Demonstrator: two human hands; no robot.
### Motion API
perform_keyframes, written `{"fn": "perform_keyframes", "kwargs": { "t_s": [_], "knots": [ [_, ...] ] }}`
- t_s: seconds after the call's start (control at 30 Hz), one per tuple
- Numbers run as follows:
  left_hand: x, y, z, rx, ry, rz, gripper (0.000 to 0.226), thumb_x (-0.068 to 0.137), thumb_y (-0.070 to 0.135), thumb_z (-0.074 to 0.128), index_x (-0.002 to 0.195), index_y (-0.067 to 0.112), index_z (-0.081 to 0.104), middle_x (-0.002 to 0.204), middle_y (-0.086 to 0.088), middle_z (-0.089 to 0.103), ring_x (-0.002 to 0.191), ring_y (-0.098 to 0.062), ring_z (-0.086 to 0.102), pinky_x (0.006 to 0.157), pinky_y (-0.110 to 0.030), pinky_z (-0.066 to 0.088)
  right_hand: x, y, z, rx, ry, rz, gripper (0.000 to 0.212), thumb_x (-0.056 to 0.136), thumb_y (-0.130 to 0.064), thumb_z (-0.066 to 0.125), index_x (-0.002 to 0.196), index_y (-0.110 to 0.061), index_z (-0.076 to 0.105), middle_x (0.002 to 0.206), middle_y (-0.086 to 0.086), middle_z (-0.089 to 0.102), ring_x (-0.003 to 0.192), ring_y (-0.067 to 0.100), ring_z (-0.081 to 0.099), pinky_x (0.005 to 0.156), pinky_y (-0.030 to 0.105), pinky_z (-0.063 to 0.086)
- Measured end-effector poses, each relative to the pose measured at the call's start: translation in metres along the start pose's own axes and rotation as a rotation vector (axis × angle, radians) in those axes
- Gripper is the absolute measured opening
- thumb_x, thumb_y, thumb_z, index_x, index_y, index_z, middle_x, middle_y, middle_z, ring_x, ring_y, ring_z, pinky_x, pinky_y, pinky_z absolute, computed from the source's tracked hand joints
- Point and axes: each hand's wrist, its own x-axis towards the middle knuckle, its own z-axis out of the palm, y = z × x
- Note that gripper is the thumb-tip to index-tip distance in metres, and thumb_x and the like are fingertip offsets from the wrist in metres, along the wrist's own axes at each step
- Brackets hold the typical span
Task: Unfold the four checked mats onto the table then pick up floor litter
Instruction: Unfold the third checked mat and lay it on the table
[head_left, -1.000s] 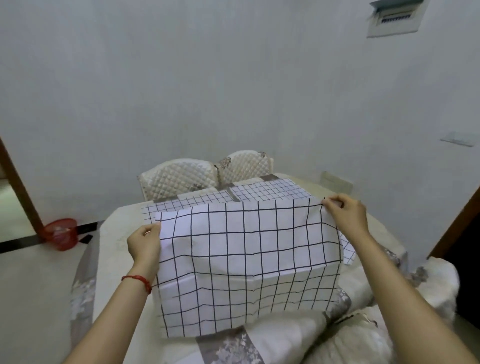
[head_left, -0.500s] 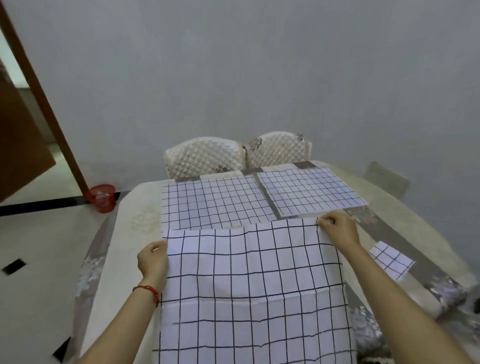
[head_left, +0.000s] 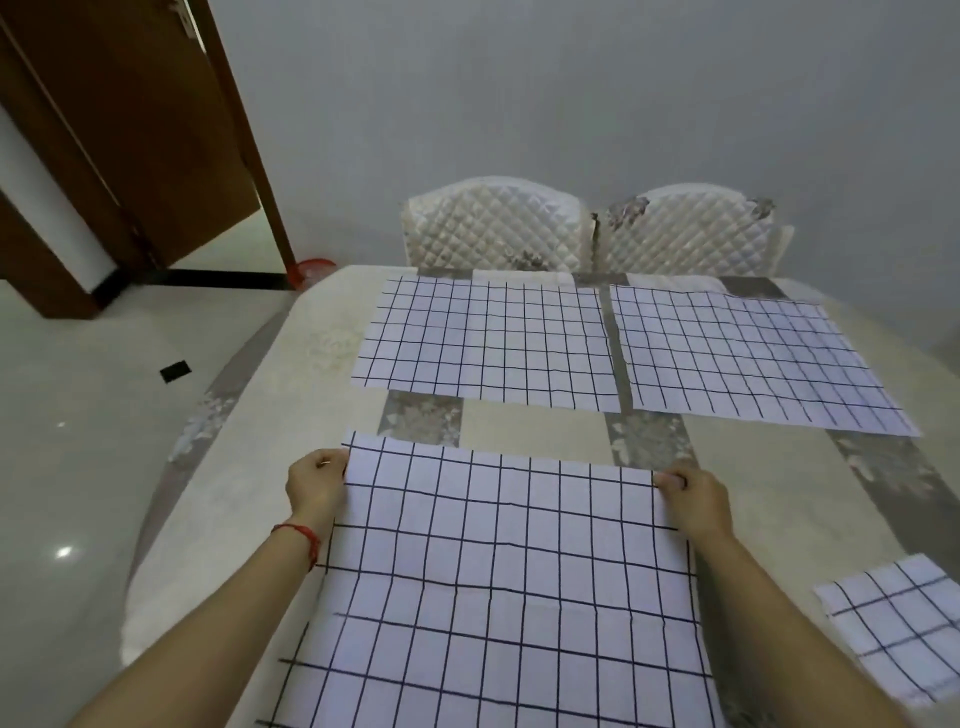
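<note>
The near checked mat (head_left: 498, 582), white with thin dark grid lines and faint fold creases, lies spread on the near side of the table (head_left: 270, 467). The left hand (head_left: 314, 486) pinches its far-left corner and the right hand (head_left: 693, 501) its far-right corner, fingers curled round the edge. Half a second ago that far edge was close to the two far mats; now a strip of tablecloth shows between. The far-left mat (head_left: 488, 343) and far-right mat (head_left: 748, 358) lie flat; a folded mat (head_left: 904, 623) sits at right, seemingly at the table's edge. Two quilted chairs (head_left: 493, 228) stand behind.
</note>
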Motion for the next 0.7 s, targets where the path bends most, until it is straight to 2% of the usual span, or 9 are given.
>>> {"fn": "perform_keyframes", "kwargs": {
  "t_s": [0.17,0.23,0.3,0.33,0.4,0.47,0.7],
  "knots": [
    [0.02,-0.008,0.008,0.062,0.03,0.022,0.016,0.084,0.011,0.059,0.087,-0.001,0.069,0.102,-0.02,0.069,0.1,-0.035,0.06,0.087,-0.036,0.045,0.02,0.002,0.02,0.018,-0.019,-0.034,0.04,0.09,-0.016,0.051,0.052,-0.026,0.042,0.055,-0.008,0.043,0.056,0.015,0.042,0.049,0.024,0.028],
    [0.03,-0.009,0.011,0.09,0.043,0.048,0.018,0.083,0.014,0.06,0.087,0.0,0.069,0.102,-0.02,0.069,0.1,-0.035,0.061,0.088,-0.037,0.045,0.028,-0.001,0.028,0.031,-0.021,-0.027,0.036,0.091,-0.012,0.049,0.055,-0.018,0.045,0.054,-0.006,0.041,0.053,0.012,0.038,0.048,0.024,0.025],
    [0.038,-0.009,0.013,0.115,0.049,0.062,0.018,0.083,0.016,0.06,0.088,0.002,0.07,0.102,-0.019,0.07,0.1,-0.034,0.061,0.087,-0.035,0.045,0.035,-0.001,0.037,0.064,-0.021,-0.028,0.032,0.09,-0.012,0.051,0.059,-0.016,0.051,0.057,-0.002,0.046,0.059,0.018,0.043,0.05,0.023,0.028],
    [0.041,-0.009,0.013,0.125,0.051,0.066,0.019,0.083,0.017,0.06,0.089,0.002,0.07,0.103,-0.018,0.069,0.1,-0.034,0.06,0.085,-0.034,0.044,0.038,-0.001,0.04,0.084,-0.022,-0.035,0.028,0.09,-0.012,0.052,0.063,-0.018,0.055,0.062,-0.001,0.051,0.065,0.02,0.047,0.054,0.024,0.032],
    [0.044,-0.009,0.012,0.14,0.059,0.074,0.02,0.084,0.016,0.059,0.092,0.001,0.07,0.105,-0.018,0.069,0.102,-0.034,0.059,0.083,-0.03,0.041,0.039,-0.002,0.047,0.138,-0.013,-0.028,0.01,0.088,-0.013,0.056,0.091,-0.011,0.065,0.083,0.003,0.057,0.083,0.021,0.05,0.07,0.027,0.039],
    [0.044,-0.01,0.011,0.149,0.064,0.068,0.021,0.084,0.015,0.058,0.093,-0.001,0.069,0.106,-0.02,0.068,0.103,-0.034,0.058,0.081,-0.029,0.039,0.037,-0.002,0.049,0.162,0.015,-0.008,0.028,0.086,-0.012,0.06,0.112,-0.002,0.06,0.094,0.004,0.055,0.09,0.02,0.05,0.08,0.027,0.037],
    [0.039,-0.026,0.003,0.217,0.006,0.049,0.026,0.081,0.015,0.065,0.102,-0.001,0.067,0.109,-0.019,0.068,0.105,-0.033,0.059,0.086,-0.03,0.04,0.024,0.013,0.057,0.143,0.057,0.037,0.031,0.085,-0.005,0.057,0.116,-0.004,0.057,0.085,0.008,0.055,0.08,0.024,0.051,0.075,0.032,0.042]
  ]
}}
